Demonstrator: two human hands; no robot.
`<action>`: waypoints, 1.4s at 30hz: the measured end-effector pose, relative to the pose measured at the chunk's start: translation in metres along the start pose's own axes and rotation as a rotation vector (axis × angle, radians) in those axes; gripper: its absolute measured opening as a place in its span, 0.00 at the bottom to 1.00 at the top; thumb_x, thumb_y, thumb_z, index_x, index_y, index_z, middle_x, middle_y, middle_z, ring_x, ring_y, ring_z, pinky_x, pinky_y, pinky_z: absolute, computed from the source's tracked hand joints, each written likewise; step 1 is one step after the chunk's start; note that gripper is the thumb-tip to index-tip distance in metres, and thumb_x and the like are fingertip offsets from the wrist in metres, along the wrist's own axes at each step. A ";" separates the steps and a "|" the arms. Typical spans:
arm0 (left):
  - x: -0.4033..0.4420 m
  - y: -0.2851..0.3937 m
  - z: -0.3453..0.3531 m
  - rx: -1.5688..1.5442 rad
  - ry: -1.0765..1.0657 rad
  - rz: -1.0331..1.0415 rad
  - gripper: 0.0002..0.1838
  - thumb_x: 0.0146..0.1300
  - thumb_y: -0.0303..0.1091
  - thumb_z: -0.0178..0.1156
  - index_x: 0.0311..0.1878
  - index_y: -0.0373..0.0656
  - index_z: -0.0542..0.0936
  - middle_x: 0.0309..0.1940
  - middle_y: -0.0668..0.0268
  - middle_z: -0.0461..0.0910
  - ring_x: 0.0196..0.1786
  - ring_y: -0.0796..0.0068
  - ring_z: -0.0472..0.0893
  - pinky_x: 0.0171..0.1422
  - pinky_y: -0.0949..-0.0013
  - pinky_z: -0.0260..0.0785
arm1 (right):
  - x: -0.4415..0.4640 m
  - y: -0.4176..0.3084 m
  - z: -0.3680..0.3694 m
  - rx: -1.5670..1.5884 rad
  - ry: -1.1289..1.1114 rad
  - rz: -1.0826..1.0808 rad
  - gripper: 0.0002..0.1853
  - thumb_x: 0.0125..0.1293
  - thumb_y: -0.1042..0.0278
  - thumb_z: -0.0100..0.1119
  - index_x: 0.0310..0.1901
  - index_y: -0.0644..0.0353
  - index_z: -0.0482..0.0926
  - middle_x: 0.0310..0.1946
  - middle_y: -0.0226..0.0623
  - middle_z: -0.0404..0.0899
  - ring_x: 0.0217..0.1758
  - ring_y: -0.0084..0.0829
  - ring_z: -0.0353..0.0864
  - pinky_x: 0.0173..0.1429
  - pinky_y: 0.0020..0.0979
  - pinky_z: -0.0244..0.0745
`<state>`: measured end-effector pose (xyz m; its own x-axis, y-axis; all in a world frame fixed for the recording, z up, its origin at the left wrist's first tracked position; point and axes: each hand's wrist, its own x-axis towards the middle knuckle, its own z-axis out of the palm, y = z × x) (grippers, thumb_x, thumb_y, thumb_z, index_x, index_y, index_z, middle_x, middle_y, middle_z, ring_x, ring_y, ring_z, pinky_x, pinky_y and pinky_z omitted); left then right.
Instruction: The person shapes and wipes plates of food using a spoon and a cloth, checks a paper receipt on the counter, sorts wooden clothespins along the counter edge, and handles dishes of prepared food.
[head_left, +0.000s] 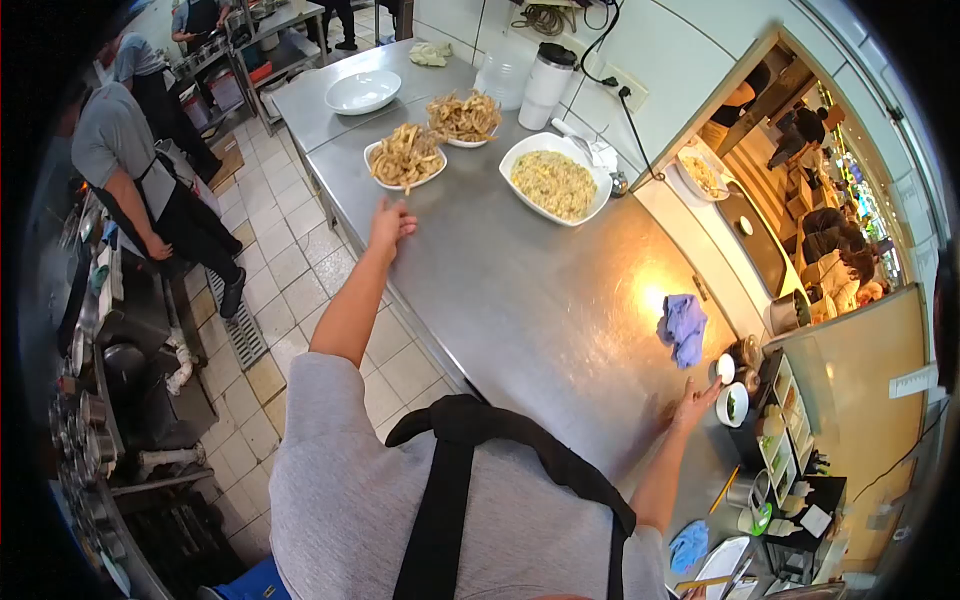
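My left hand (392, 228) is stretched forward over the edge of the steel table, fingers apart and holding nothing. Just beyond it stands a white bowl heaped with golden fried food (407, 157). A second bowl of similar fried food (466, 117) sits right behind that one. Over at the right, my right hand (692, 404) reaches low across the table, its fingers spread. Its fingertips are close to a small white bowl with something dark green inside (733, 404) and a smaller white dish (725, 368); whether they touch is unclear.
On the steel table (480, 280) are a white dish of fried rice (553, 185), an empty white bowl (363, 92), a white tumbler (548, 86) and a purple cloth (683, 330). Condiment trays (785, 420) line the right. Co-workers (130, 160) stand in the tiled aisle at left.
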<state>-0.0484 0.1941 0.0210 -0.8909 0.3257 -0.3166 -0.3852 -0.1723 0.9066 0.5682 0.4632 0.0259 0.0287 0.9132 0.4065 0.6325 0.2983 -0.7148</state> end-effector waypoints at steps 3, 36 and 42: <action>0.034 0.015 0.007 -0.027 0.047 0.092 0.22 0.66 0.35 0.52 0.62 0.41 0.64 0.41 0.58 0.76 0.30 0.72 0.80 0.32 0.72 0.77 | 0.057 0.025 0.023 -0.299 -0.080 -0.040 0.41 0.64 0.51 0.60 0.74 0.48 0.51 0.70 0.54 0.55 0.73 0.51 0.55 0.72 0.44 0.54; -0.340 -0.153 0.135 0.386 -1.091 -0.414 0.21 0.62 0.26 0.53 0.59 0.40 0.73 0.47 0.67 0.79 0.46 0.76 0.79 0.47 0.73 0.73 | -0.144 0.102 -0.334 -0.887 0.279 0.132 0.20 0.50 0.72 0.60 0.48 0.60 0.75 0.51 0.46 0.75 0.50 0.48 0.75 0.51 0.45 0.71; -0.431 -0.196 0.252 0.538 -1.373 -0.459 0.25 0.56 0.25 0.52 0.60 0.38 0.73 0.40 0.65 0.80 0.36 0.76 0.81 0.40 0.74 0.76 | -0.119 0.097 -0.308 -0.471 0.038 -0.034 0.26 0.59 0.66 0.58 0.61 0.59 0.70 0.64 0.51 0.65 0.64 0.52 0.66 0.67 0.42 0.61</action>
<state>0.4714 0.3218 0.0503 0.2917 0.8825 -0.3688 -0.1567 0.4245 0.8918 0.8641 0.2984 0.0835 0.0245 0.8916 0.4521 0.9155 0.1616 -0.3683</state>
